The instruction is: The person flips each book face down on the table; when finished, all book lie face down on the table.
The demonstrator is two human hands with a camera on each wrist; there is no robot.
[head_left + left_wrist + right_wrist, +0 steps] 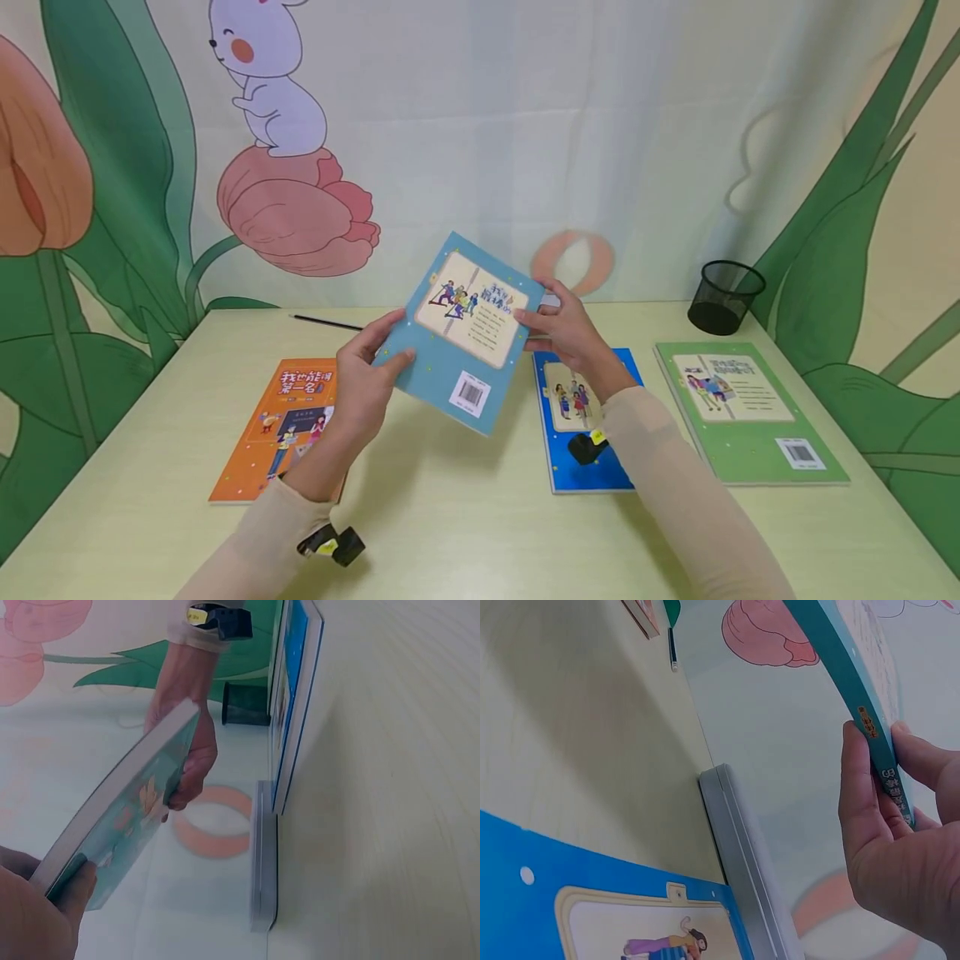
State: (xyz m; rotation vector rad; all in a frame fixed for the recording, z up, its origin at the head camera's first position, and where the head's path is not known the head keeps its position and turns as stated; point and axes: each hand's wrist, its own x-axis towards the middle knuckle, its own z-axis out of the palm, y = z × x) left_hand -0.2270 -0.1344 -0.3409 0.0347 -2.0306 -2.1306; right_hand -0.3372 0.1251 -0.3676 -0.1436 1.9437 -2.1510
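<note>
Teal bk (pixel 463 333) is pinched at opp. edges by L fingers (pixel 397 361) & R fingers (pixel 534 319), held tilted above desk (pixel 442 525). Orange bk (pixel 281 425) is seen L of L fingers, blue bk (pixel 557 462) below R fingers; green bk (pixel 738 429) & black cup (pixel 715 308) are set farther R.

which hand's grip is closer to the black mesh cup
Right. The right grip holds the teal book by one edge, left of the black mesh cup; the left grip holds the book's opposite edge, farther left.
</note>
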